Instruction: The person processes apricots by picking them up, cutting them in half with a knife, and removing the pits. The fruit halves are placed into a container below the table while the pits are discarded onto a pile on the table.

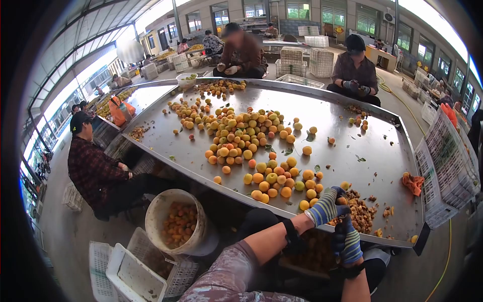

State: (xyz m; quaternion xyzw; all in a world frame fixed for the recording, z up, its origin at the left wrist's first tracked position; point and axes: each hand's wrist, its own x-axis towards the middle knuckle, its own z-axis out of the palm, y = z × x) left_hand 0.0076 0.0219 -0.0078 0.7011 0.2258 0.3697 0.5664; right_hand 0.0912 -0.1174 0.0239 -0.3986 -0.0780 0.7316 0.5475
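Note:
Both my hands wear striped knit gloves with dark fingers and meet at the near edge of a metal table [347, 146]. My left hand [326, 205] has its fingers curled, just left of a pile of brown apricot pits [361, 215]. Below and close against it, my right hand [348, 242] is closed, with its fingers pointing up. What lies between the fingers is too small and hidden to make out. A group of orange and yellow apricots [274, 178] lies left of my hands. Farther back is a larger heap of apricots [246, 128].
A white bucket [201, 236] of apricots or halves stands left of my legs, beside white plastic crates [100, 267]. An orange cloth [412, 184] lies at the table's right. Stacked crates [448, 161] stand beyond. Co-workers sit across [354, 75] and left [98, 166].

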